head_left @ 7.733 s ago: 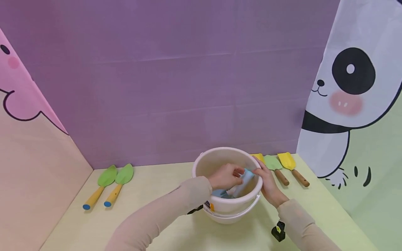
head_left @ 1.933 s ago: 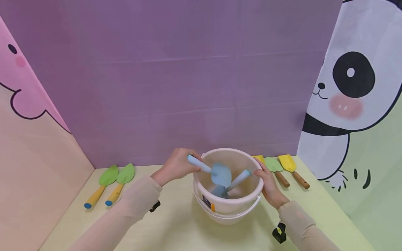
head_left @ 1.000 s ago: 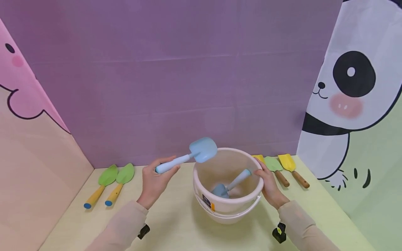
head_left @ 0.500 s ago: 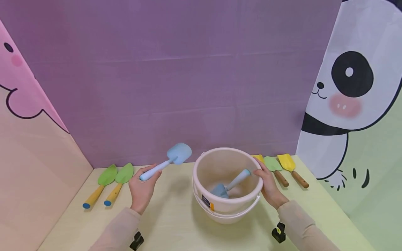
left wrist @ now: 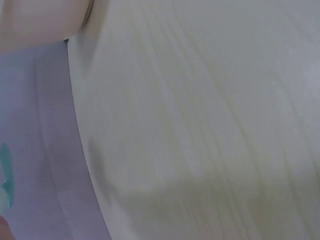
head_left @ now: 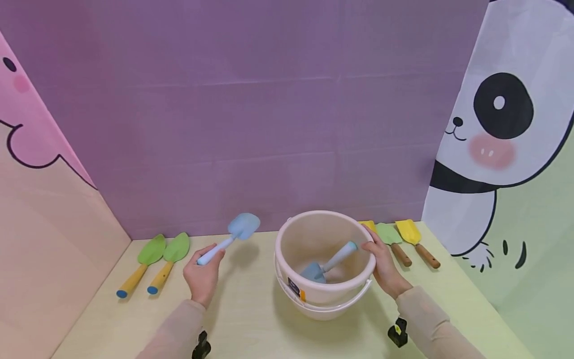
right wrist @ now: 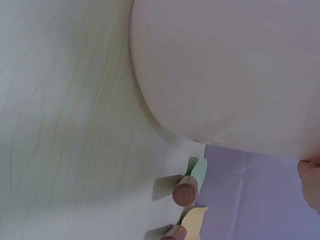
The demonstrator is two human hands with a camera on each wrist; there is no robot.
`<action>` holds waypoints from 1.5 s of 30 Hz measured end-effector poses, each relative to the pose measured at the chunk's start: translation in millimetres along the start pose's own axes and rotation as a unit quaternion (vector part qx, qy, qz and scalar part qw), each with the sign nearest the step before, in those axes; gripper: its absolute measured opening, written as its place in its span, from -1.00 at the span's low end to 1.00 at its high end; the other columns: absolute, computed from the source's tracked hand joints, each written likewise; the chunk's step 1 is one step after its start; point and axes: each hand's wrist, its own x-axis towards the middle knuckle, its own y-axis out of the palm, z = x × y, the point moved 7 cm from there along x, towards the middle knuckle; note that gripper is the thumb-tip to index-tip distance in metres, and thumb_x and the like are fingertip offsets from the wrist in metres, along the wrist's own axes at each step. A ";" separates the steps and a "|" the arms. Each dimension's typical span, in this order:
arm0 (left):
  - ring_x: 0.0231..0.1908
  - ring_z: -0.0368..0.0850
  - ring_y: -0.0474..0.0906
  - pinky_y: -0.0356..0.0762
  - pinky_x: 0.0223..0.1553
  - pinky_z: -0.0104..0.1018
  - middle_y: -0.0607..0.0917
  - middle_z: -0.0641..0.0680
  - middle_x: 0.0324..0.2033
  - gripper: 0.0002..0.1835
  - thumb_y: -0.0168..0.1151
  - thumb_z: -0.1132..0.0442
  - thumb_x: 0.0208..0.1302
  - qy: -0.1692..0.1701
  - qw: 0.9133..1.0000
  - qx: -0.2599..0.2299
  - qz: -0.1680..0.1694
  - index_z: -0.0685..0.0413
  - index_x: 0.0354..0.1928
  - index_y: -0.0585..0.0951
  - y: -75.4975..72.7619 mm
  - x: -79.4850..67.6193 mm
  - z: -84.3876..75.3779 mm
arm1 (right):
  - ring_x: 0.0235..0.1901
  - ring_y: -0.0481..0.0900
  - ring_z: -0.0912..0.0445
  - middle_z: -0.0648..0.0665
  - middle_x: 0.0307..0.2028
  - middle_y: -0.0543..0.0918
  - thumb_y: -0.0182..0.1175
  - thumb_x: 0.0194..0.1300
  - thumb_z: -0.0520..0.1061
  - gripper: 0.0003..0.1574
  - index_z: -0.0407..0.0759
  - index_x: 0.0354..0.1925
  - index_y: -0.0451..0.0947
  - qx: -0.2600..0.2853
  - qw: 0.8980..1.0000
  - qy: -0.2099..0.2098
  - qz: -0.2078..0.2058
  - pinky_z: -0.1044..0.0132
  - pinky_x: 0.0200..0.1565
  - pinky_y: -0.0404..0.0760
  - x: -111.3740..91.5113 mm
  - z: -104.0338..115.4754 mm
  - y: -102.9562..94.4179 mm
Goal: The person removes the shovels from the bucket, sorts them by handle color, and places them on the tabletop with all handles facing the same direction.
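My left hand (head_left: 202,274) pinches the pale handle of a light-blue toy shovel (head_left: 243,227), held above the table left of the bucket. The pale pink bucket (head_left: 324,299) tilts toward me, its carrying handle hanging at the front. Inside it leans a second light-blue shovel (head_left: 341,256), blade down. At the bucket's right rim, my right hand (head_left: 385,264) grips the edge. In the right wrist view the bucket wall (right wrist: 225,75) fills the upper right, with a bit of my hand (right wrist: 311,185) at the edge. The left wrist view catches only a sliver of the held shovel (left wrist: 6,175).
Two green leaf-shaped trowels (head_left: 153,249) with yellow handles lie at the left of the table (head_left: 251,329). Behind the bucket's right side lie a green shovel (head_left: 389,233), a yellow shovel (head_left: 409,232) and part of another yellow one (head_left: 367,225). A purple backdrop (head_left: 224,124) stands behind.
My left hand has reached into the bucket, lifted one blue shovel out and carried it left, lowering it toward the table. The right hand has stayed on the rim.
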 end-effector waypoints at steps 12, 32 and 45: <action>-0.45 -0.46 0.41 0.35 -0.34 -0.55 0.68 -0.04 -0.39 -0.71 0.40 0.21 -0.04 -0.037 0.996 0.047 -0.068 0.14 -0.22 0.69 -1.7 -0.1 26.5 | 0.05 0.30 0.29 -0.17 0.36 0.07 -0.22 0.21 -0.28 -0.21 -0.12 0.41 -0.08 -0.004 1.000 0.000 -0.004 0.29 0.11 0.33 1.6 -0.7 0.9; -0.32 -0.15 0.52 0.36 -0.25 -0.43 0.66 0.25 -0.14 -0.63 0.35 0.15 -0.01 -0.139 0.981 0.085 -0.103 0.12 -0.11 0.66 -4.1 -6.3 65.3 | 0.08 0.29 0.24 -0.22 0.37 0.05 -0.21 0.22 -0.26 -0.21 -0.15 0.41 -0.10 -0.013 1.000 -0.003 -0.009 0.29 0.11 0.34 -1.0 2.0 -0.1; -0.07 0.15 0.53 0.40 -0.06 -0.15 0.61 0.29 -0.05 -0.58 0.29 0.13 0.08 -0.199 0.971 0.081 -0.100 0.11 0.00 0.59 0.4 -11.6 76.6 | 0.07 0.28 0.31 -0.15 0.38 0.04 -0.22 0.24 -0.27 -0.22 -0.11 0.42 -0.11 -0.007 1.000 -0.002 -0.002 0.42 0.06 0.36 -1.6 2.0 0.9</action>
